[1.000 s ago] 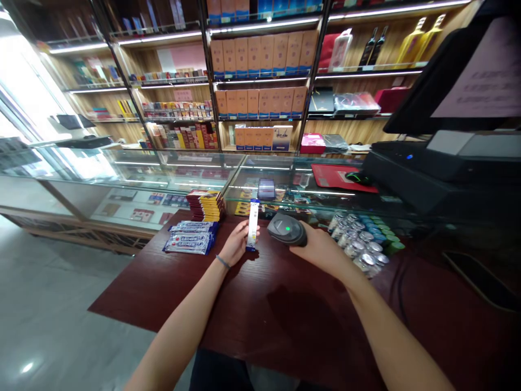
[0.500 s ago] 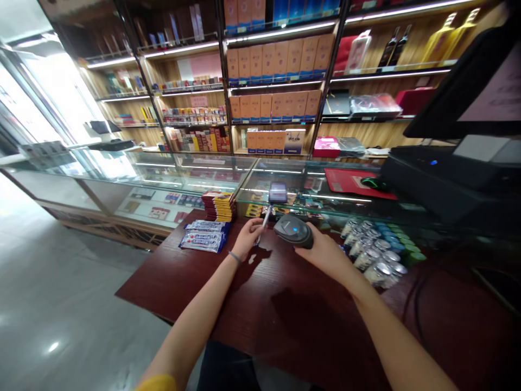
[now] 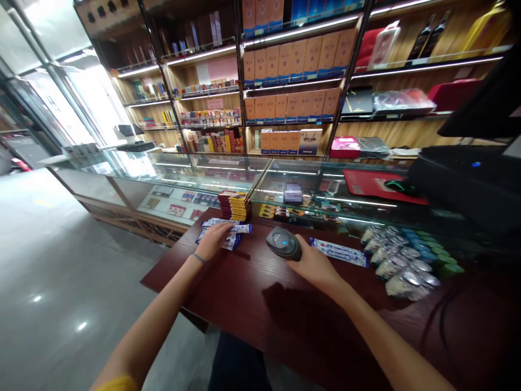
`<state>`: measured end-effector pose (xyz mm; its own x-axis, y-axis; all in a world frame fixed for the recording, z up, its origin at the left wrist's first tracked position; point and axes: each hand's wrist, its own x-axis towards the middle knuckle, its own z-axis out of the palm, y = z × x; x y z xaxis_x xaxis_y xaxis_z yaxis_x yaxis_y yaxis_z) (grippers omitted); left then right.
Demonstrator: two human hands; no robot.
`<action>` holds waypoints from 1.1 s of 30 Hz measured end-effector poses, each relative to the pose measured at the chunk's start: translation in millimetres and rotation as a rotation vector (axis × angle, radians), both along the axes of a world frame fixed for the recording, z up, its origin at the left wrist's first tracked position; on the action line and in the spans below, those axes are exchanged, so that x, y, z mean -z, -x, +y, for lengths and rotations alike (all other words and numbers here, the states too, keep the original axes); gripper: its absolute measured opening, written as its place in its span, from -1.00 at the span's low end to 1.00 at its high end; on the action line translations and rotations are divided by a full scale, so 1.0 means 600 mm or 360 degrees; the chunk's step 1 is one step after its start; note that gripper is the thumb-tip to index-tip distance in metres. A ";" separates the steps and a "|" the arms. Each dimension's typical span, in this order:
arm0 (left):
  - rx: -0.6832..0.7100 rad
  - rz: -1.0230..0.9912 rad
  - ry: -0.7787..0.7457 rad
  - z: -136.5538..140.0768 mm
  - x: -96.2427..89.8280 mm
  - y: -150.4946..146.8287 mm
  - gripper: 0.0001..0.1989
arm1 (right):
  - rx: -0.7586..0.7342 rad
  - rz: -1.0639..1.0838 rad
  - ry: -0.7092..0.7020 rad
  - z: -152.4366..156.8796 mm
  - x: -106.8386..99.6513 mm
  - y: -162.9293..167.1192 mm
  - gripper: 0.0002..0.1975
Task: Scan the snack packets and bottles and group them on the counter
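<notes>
My left hand (image 3: 215, 242) is at the left of the dark wooden table, over a pile of blue-and-white packets (image 3: 233, 243). Its fingers are closed on one long, flat packet (image 3: 241, 228), which sticks out to the right above the others. A dark grey handheld barcode scanner (image 3: 283, 243) is gripped in my right hand (image 3: 313, 264), head pointing left, held over the middle of the table. Further right, beyond that hand, long blue-and-white packets (image 3: 340, 252) lie side by side on the wood.
A stack of red-and-yellow packs (image 3: 234, 206) stands behind the left pile. Lidded jars or cans (image 3: 401, 260) fill the right side in rows. A glass counter (image 3: 195, 171) runs behind, with a small screen (image 3: 293, 193), red mat (image 3: 378, 184) and dark monitor (image 3: 476, 92).
My left hand has moved left with the packet, from in front of the scanner to the pile. The scanner has shifted slightly, and the packets on the right have come into fuller view.
</notes>
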<state>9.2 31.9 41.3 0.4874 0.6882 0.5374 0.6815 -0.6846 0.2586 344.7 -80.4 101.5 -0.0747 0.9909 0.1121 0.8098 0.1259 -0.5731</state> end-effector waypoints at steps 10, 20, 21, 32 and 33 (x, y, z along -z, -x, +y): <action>-0.0169 0.0416 0.0012 0.029 0.024 0.087 -0.65 | -0.0024 -0.0102 0.0219 -0.007 0.019 0.041 -0.46; -0.0175 0.0355 0.0098 0.039 0.038 0.089 -0.57 | 0.0003 -0.0142 0.0203 -0.005 0.022 0.043 -0.47; -0.0179 0.0334 0.0097 0.038 0.037 0.086 -0.57 | 0.0005 -0.0127 0.0198 -0.005 0.021 0.041 -0.47; -0.0062 0.0126 -0.0125 0.018 -0.004 -0.034 -0.64 | 0.0036 -0.0020 0.0051 0.004 -0.022 -0.035 -0.54; -0.0038 0.0104 -0.0130 0.017 -0.006 -0.049 -0.64 | 0.0052 -0.0021 0.0045 0.004 -0.028 -0.045 -0.53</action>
